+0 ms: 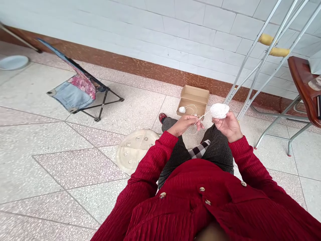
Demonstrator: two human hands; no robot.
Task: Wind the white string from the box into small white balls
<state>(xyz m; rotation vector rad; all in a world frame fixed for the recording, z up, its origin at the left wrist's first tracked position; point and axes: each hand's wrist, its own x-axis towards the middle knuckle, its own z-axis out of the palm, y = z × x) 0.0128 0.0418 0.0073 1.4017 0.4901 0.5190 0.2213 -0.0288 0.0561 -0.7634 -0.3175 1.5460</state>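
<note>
1. Right hand [228,125]: fingers curled, gripping a large white yarn ball [219,110], held up at center right of the frame.
2. Left hand [184,124]: closed, fingers and thumb pinching a strand [204,115] that runs to the large ball, just beside the right hand.
3. Small yarn ball [182,109]: in the lower left corner of an open cardboard box [193,100], center of the frame, beyond the hands; loose strand trails from it.
4. Round plastic disc [134,150]: on the floor, center, near the left sleeve.
5. Folding chair [77,90]: on the floor, left of center, well apart from the hands.
6. Crutches [253,67]: upper right, leaning against the tiled wall [150,30].
</note>
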